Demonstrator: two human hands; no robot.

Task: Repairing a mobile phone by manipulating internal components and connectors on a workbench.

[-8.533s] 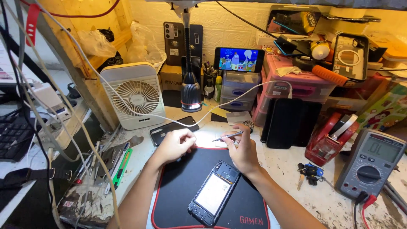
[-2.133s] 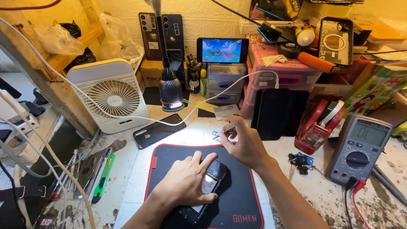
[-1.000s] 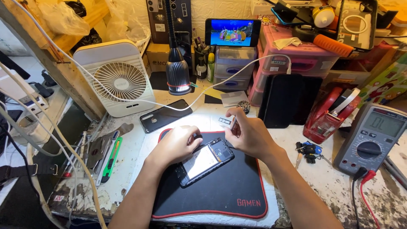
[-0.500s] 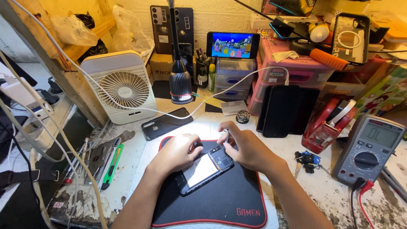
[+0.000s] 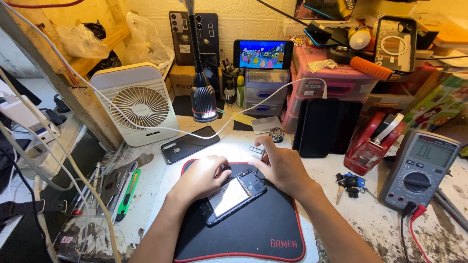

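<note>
Head cam: opened phone (image 5: 234, 198) lies mid black mat (image 5: 273, 229), near side of tabletop (image 5: 370, 219). Left hand (image 5: 202, 178) pins its left edge, fingers curled; right hand (image 5: 280, 165) pinches at top corner. Looks light, stiff, fragile inside — hold by frame edges.

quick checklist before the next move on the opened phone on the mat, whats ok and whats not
1. Opened phone lies fully on the black mat: ok.
2. Left hand steadies the phone's upper left edge: ok.
3. Right hand is at the phone's top end; whether its fingertips hold a tool or part: cannot tell.
4. Lamp lights the work spot: ok.
5. Small tray lies off the mat by the right hand; whether anything is in it: cannot tell.
6. White cable hangs clear of the phone: ok.
</note>
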